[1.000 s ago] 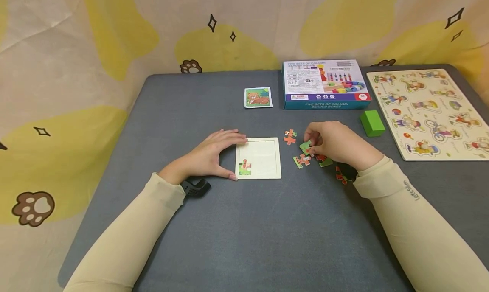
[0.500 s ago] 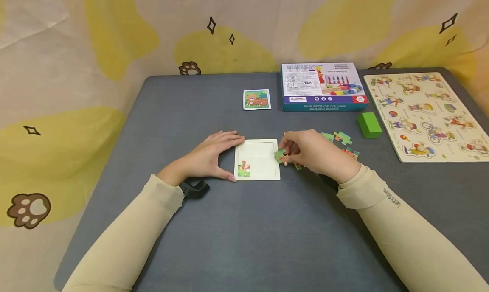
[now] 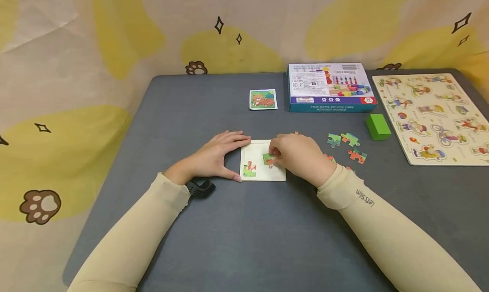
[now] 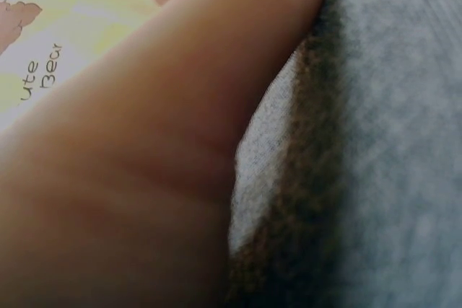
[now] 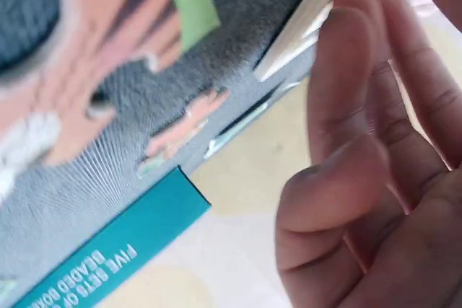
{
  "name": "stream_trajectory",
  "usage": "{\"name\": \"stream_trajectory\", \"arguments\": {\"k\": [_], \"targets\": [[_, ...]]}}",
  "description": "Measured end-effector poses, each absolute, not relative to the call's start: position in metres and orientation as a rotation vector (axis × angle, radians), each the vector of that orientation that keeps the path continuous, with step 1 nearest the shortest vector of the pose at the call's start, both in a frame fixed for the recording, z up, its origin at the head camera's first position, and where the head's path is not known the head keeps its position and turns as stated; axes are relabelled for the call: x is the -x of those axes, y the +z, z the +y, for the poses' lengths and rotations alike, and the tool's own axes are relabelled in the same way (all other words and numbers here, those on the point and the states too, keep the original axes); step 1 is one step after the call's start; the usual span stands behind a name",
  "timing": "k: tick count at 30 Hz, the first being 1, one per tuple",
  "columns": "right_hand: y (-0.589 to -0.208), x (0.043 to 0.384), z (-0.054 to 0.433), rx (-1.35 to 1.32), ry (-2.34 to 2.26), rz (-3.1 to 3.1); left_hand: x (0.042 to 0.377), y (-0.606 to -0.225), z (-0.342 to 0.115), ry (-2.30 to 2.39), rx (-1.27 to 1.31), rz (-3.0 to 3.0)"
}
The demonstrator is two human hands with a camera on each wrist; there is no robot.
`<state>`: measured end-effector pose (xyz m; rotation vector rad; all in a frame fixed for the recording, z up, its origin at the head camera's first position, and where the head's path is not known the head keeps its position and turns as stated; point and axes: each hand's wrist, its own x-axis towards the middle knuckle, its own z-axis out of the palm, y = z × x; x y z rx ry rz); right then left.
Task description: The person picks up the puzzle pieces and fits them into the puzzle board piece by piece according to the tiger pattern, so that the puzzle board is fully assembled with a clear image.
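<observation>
Left hand (image 3: 208,158) has its fingers spread on the tray's (image 3: 260,150) left edge; only the left wrist cam catches "Bear" on the cloth (image 4: 79,12) behind. One puzzle piece (image 3: 250,169) sits in the tray's near left corner. Right hand (image 3: 299,156) is pinching a green-orange piece (image 3: 266,158) at the tray's right half. Loose pieces (image 3: 349,139) lie right of the tray; only the right wrist cam shows one's dark stripes.

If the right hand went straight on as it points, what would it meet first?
Judging by the head view, the right hand would likely meet the left hand across the board; height is unclear.
</observation>
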<state>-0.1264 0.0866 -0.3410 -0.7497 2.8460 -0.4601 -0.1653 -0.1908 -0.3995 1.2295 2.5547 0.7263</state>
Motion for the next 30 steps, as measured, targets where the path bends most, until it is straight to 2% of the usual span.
{"name": "stream_trajectory", "arguments": {"k": [11, 30], "targets": [[-0.326, 0.103, 0.089, 1.125, -0.165, 2.833, 0.166, -0.401, -0.191, 0.735, -1.260, 2.563], [-0.347, 0.101, 0.073, 1.171, -0.030, 2.809, 0.166, -0.402, -0.192, 0.721, -1.267, 2.559]]}}
